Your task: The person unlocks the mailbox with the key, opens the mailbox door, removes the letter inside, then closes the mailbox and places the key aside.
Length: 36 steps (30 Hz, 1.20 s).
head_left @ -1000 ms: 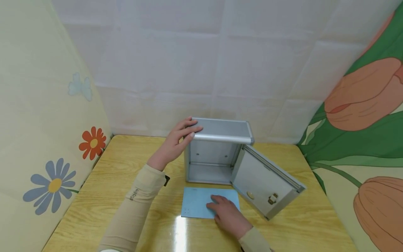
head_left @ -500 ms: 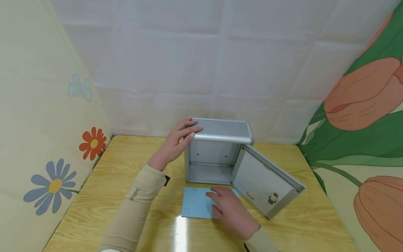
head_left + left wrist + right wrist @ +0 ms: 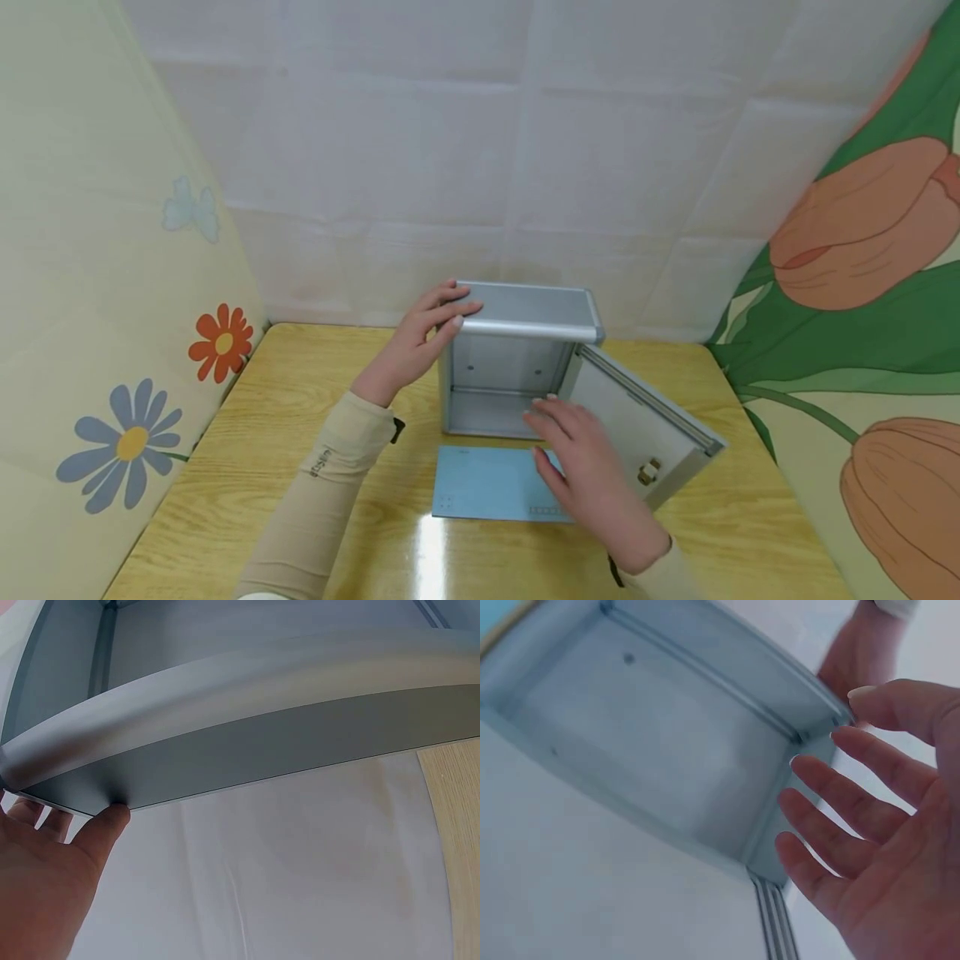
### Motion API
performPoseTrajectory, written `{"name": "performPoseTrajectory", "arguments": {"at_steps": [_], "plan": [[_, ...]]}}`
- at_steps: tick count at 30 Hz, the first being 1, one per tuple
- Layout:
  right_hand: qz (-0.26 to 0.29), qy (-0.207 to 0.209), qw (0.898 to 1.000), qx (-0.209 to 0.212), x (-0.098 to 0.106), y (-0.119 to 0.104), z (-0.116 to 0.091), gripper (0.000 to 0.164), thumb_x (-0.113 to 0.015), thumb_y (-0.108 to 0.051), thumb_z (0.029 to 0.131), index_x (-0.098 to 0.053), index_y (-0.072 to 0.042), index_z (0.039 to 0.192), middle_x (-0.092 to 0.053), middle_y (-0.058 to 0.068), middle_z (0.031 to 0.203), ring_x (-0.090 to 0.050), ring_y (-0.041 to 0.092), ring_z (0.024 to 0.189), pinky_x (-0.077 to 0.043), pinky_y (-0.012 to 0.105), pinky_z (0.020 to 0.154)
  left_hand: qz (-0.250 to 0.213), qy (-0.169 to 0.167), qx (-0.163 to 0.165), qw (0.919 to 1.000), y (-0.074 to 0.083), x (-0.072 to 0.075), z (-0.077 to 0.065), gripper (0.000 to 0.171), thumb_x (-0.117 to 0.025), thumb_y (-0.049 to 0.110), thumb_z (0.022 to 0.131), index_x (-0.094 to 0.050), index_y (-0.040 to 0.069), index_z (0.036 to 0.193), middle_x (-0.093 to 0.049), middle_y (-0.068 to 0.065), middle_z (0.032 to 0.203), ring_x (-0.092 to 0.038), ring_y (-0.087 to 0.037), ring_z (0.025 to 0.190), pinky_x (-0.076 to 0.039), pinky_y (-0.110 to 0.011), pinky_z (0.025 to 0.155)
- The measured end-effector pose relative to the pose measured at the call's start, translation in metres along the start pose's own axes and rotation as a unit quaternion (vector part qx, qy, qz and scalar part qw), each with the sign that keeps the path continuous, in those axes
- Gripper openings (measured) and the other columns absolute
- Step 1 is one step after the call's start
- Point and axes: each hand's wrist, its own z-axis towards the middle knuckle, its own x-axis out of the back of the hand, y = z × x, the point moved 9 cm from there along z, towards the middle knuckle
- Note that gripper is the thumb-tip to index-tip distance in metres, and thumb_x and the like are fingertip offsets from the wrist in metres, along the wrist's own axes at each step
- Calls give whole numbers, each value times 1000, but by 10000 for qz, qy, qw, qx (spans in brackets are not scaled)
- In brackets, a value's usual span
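Two hands were at one metal box (image 3: 536,308). Left hand (image 3: 412,342) held nothing enclosed: fingers laid over the box's top at its left end, thumb at the front edge. Presumably that kept the box from shifting while the other side was worked.

Right hand (image 3: 588,467) held nothing either: fingers apart, slightly bent, poised in front of the box mouth. Couldn't tell whether it touched the door (image 3: 637,417); the head view only showed them overlapping. Door was swung out to the right of that hand, latch (image 3: 648,472) facing it, likely to leave the inside reachable.

Blue card (image 3: 480,487) lay flat on the table (image 3: 322,367), left of the right hand, which hid part of its right end. It sat just in front of the box, probably for easy reach. Neither hand gripped it. White sheet (image 3: 412,167) hung beyond the left hand, behind the box.
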Motion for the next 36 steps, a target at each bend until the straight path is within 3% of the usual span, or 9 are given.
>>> {"name": "performPoseTrajectory", "arguments": {"at_steps": [3, 6, 10, 14, 21, 36], "plan": [[-77, 279, 9996, 37, 18, 3, 1, 37, -64, -15, 91, -59, -5, 126, -54, 15, 128, -48, 36, 120, -40, 53, 96, -8, -32, 65, 10000, -2, -1, -1, 35, -46, 13, 103, -55, 5, 136, -35, -14, 147, -15, -27, 143, -19, -45, 113], [-185, 516, 9985, -3, 35, 8, 1, 35, -56, -23, 96, -59, -3, 126, -54, 16, 128, -48, 36, 119, -39, 53, 96, 30, -22, 17, 10000, -17, -3, -2, 36, -46, 21, 103, -54, 14, 138, -35, -5, 149, -14, -19, 143, -19, -44, 113], [-304, 946, 9950, -113, 57, 16, -1, 46, -39, -34, 102, -61, 0, 122, -55, 20, 124, -48, 42, 117, -37, 57, 96, 50, -19, 36, 10000, -15, -4, -1, 36, -47, 12, 102, -55, 11, 137, -35, -8, 148, -15, -21, 143, -19, -45, 113], [-466, 1136, 9918, -369, 71, 26, -6, 47, -41, -34, 100, -61, 2, 122, -56, 23, 124, -48, 44, 118, -36, 58, 96, -35, -9, 73, 10000, -3, -2, 0, 36, -47, 3, 100, -55, 2, 135, -36, -17, 147, -15, -29, 143, -18, -47, 113], [-719, 1206, 9880, -651, 84, 38, -16, 45, -47, -29, 95, -61, 4, 121, -56, 23, 123, -53, 42, 111, -42, 56, 89, -84, -72, 134, 9998, 24, 3, 2, 34, -46, -4, 98, -54, -7, 132, -36, -27, 143, -16, -40, 141, -18, -47, 113], [-820, 1257, 9862, -693, 94, 22, -23, 51, -40, -37, 100, -66, 5, 113, -61, 21, 115, -59, 40, 99, -48, 56, 77, -93, -71, 143, 9998, 24, 3, 1, 34, -45, -2, 100, -54, -6, 133, -35, -26, 144, -16, -39, 141, -19, -48, 113]]}}
